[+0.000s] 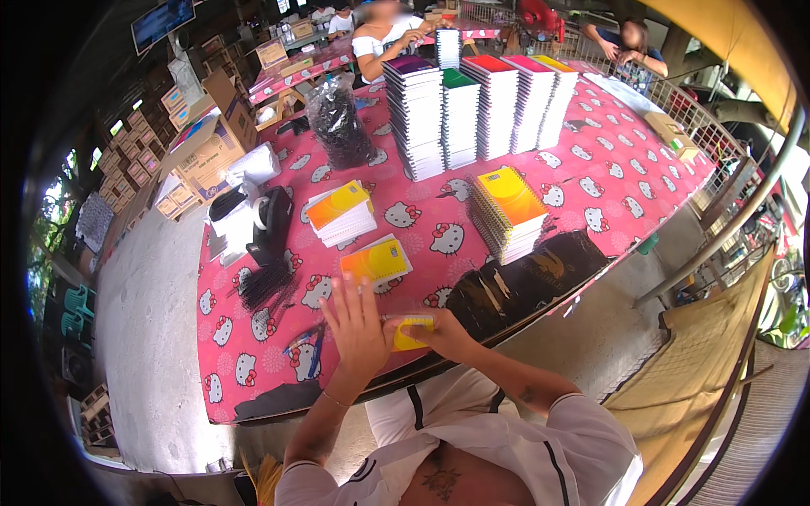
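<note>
My right hand (449,336) grips a small yellow-covered notebook (412,332) at the table's near edge. Beside it, my left hand (358,325) is raised with its fingers stretched out and its thumb close to the notebook; whether the thumb touches it I cannot tell. Just beyond my left hand lie yellow-covered notebooks (371,260), and farther off a fanned pile of notebooks (346,201) with white pages showing. A stack of spiral-bound yellow notebooks (509,198) stands to the right. Left of my left wrist rests a blue-handled hand tool (315,352).
Tall notebook stacks (413,118) and a clear bag of black pieces (339,126) stand toward the back. On the left are a black tape dispenser (270,226) and loose black strands (265,288). A worn dark board (531,274) lies along the near edge. Other people sit beyond.
</note>
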The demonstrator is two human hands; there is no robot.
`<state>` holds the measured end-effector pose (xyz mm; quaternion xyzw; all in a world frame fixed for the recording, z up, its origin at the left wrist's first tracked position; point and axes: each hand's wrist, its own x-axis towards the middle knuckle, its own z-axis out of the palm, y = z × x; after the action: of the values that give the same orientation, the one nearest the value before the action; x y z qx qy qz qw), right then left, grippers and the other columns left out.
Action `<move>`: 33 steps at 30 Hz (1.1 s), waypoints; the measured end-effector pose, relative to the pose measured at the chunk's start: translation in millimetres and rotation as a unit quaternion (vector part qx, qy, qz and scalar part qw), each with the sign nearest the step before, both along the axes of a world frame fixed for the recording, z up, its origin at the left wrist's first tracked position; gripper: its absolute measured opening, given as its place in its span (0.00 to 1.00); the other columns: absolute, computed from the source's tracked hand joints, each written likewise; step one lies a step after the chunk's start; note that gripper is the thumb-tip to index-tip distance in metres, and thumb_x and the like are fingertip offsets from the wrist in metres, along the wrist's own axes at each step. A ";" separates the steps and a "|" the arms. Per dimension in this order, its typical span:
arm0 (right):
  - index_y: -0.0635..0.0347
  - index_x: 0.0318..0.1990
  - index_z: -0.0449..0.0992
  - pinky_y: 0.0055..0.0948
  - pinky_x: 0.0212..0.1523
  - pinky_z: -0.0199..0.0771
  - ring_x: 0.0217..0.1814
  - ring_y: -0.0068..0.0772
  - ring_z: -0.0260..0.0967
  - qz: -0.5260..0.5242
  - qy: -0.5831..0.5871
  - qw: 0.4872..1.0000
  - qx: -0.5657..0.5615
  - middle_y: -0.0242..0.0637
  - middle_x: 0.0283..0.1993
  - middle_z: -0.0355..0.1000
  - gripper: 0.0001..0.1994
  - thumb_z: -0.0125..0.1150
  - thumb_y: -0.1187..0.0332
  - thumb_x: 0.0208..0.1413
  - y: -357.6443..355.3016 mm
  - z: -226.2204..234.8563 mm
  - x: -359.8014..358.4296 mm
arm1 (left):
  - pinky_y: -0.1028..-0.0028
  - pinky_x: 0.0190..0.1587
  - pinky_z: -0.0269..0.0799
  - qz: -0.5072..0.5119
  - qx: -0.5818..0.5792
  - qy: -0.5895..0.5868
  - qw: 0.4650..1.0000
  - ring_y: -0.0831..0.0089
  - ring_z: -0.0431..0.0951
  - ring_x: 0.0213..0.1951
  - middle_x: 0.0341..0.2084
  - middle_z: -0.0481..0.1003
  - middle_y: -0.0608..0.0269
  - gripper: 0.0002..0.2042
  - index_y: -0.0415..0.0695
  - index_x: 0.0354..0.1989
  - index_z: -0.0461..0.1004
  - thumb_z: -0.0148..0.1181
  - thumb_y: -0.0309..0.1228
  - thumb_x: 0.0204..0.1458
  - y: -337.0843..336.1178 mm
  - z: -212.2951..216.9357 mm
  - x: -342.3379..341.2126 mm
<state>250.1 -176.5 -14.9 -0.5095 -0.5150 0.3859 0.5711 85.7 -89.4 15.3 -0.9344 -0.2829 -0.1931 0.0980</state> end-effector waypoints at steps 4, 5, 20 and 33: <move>0.63 0.55 0.77 0.25 0.47 0.75 0.44 0.20 0.74 -0.026 0.002 1.000 -0.005 0.38 0.46 0.81 0.15 0.62 0.71 0.62 1.2 10.9 11.1 | 0.36 0.69 0.42 -0.065 -0.010 -0.049 0.997 0.43 0.57 0.70 0.67 0.60 0.40 0.37 0.33 0.67 0.59 0.52 0.53 0.59 -31.3 -38.8 -19.8; 0.63 0.55 0.77 0.25 0.47 0.75 0.44 0.20 0.74 -0.011 -0.012 1.000 -0.003 0.38 0.46 0.81 0.15 0.62 0.71 0.62 4.0 11.8 11.4 | 0.36 0.69 0.42 -0.077 0.002 -0.077 0.994 0.43 0.58 0.69 0.67 0.60 0.41 0.37 0.34 0.67 0.60 0.53 0.52 0.59 -29.2 -48.7 -20.8; 0.59 0.55 0.78 0.30 0.48 0.75 0.46 0.28 0.78 0.004 -0.092 0.995 0.023 0.43 0.46 0.81 0.16 0.62 0.74 0.58 18.4 -35.3 12.2 | 0.35 0.69 0.40 -0.035 -0.037 -0.016 0.999 0.40 0.51 0.72 0.69 0.55 0.35 0.40 0.30 0.68 0.57 0.41 0.58 0.63 -5.7 -16.2 9.0; 0.61 0.52 0.79 0.28 0.43 0.76 0.40 0.19 0.73 -0.018 -0.063 0.998 -0.008 0.42 0.39 0.81 0.13 0.59 0.75 0.59 20.1 -25.2 7.0 | 0.38 0.70 0.35 -0.097 -0.078 -0.016 0.992 0.47 0.50 0.73 0.71 0.53 0.39 0.40 0.31 0.70 0.54 0.46 0.55 0.62 -31.6 -48.3 -6.8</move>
<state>257.1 -156.5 -40.0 -0.5465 -0.5375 0.3469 0.5405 78.9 -121.0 -32.9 -0.9590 -0.2062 -0.1943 0.0013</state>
